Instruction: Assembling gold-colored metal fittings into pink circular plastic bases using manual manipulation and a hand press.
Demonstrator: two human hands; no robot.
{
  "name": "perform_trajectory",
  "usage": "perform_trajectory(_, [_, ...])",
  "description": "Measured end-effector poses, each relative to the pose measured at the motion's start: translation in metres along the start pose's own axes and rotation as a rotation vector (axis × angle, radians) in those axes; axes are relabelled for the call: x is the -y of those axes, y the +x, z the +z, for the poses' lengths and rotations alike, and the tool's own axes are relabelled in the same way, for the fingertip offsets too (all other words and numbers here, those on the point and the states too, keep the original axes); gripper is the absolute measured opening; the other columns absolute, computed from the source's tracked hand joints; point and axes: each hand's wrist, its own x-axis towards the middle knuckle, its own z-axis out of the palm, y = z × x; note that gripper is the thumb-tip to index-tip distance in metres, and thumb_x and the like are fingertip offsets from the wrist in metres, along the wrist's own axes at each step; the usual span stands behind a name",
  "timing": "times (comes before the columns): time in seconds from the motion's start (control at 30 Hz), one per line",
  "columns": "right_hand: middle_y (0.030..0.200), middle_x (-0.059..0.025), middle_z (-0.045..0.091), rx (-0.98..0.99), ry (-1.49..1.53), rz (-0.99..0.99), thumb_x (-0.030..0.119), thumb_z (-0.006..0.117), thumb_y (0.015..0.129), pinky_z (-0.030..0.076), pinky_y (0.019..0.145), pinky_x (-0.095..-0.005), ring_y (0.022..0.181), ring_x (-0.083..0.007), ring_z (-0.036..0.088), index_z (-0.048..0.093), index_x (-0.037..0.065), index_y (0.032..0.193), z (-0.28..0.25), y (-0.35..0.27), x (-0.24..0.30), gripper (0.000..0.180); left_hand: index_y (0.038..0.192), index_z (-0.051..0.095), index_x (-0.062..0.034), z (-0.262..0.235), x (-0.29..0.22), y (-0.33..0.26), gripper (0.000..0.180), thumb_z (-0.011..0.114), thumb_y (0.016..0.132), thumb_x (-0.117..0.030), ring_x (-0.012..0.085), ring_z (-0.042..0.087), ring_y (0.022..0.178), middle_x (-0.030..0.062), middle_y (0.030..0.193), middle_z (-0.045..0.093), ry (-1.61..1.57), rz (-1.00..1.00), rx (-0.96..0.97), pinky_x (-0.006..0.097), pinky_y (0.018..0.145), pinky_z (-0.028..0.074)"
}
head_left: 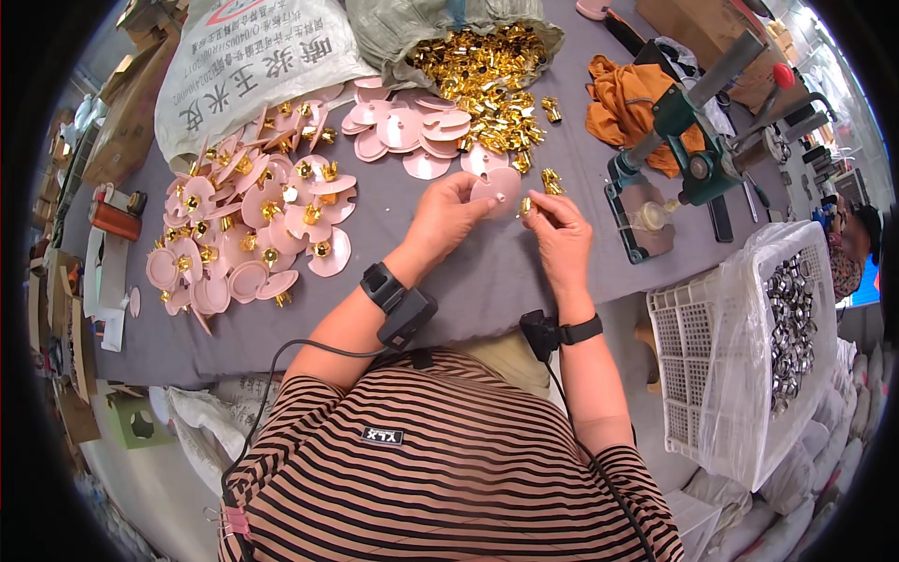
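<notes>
Between the thumb and fingers of my left hand [444, 217] is a pink round disc [498, 187] with a small hole near its middle. Close beside it, my right hand [565, 242] pinches a small gold metal fitting [525, 208], a short gap away from the disc. Plain pink discs [400, 129] lie stacked beyond my left hand. A heap of gold fittings [482, 80] spills from an open sack [375, 37] toward me. To the left, a pile of pink discs with gold fittings attached [248, 281] spreads over the grey tabletop [393, 314].
A green hand press [698, 159] stands at the right, with an orange cloth [613, 94] behind it and a dark phone [720, 220] alongside. Below the table's right edge, a plastic-lined white crate [682, 375] holds metal rings [789, 328]. A white woven sack [253, 103] lies at the back left.
</notes>
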Motion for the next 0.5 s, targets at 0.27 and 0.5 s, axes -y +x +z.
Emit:
perform_trajectory(0.27, [0.096, -0.0054, 0.07, 0.072, -0.024, -0.118, -0.004, 0.075, 0.083, 0.053, 0.073, -0.0236, 0.084, -0.0108, 0.066, 0.077, 0.002, 0.101, 0.014, -0.007, 0.015, 0.019, 0.106, 0.07, -0.0045, -0.006, -0.008, -0.013, 0.022, 0.072, 0.087, -0.016, 0.0157, 0.07, 0.078, 0.0105, 0.091, 0.075, 0.366, 0.25, -0.038, 0.032, 0.072, 0.054])
perform_trajectory(0.5, [0.092, -0.0059, 0.07, 0.126, -0.082, -0.104, -0.005, 0.075, 0.083, 0.054, 0.071, -0.024, 0.081, -0.0117, 0.067, 0.076, 0.0, 0.097, 0.01, -0.006, 0.029, 0.015, 0.109, 0.07, -0.0031, -0.005, -0.028, -0.031, 0.019, 0.069, 0.091, -0.01, 0.0076, 0.065, 0.084, 0.0042, 0.095, 0.074, 0.496, 0.244, 0.076, 0.027, 0.075, 0.052])
